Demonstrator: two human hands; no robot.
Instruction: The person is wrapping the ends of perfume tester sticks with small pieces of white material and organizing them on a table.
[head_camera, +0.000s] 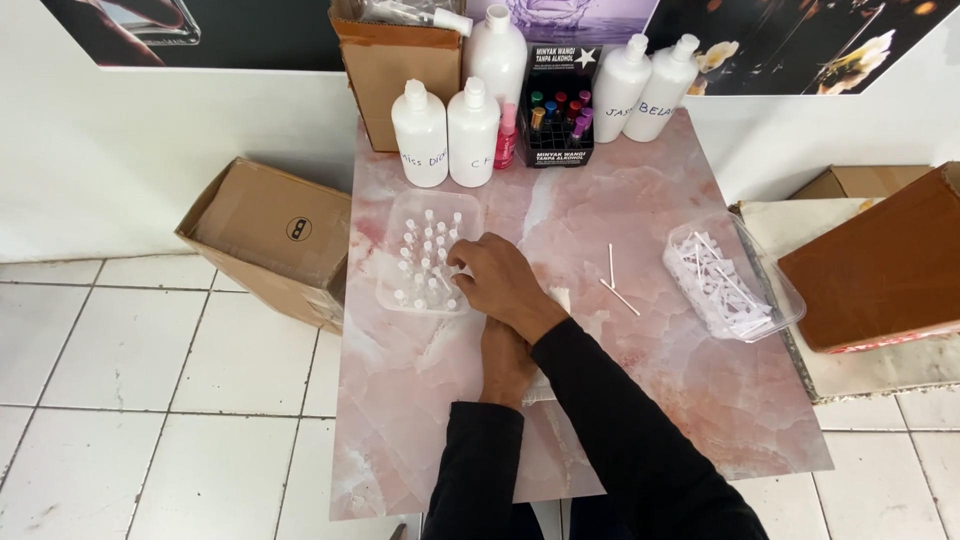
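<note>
Leftmost, a closed cardboard box (268, 240) is seen on the tiled floor, against the counter (640, 400). Next, a clear plastic tray (432, 252) of small upright vials with white caps lies on the counter's left half, its long axis running away from the person. The right hand (500, 285) is crossed over to the left; its fingertips (458, 257) are set at the tray's right edge among the vials. Whether a vial is pinched cannot be told. The left hand (505, 362) is laid flat on the counter beneath the right forearm, nothing held as far as is shown. The right hand is the nearer to the tray. Farther right, two white sticks (615, 280) lie loose on the marble-pattern top. A second clear container (735, 275) of white sticks is noted near the right edge. White bottles (446, 135) are ranked at the back.
</note>
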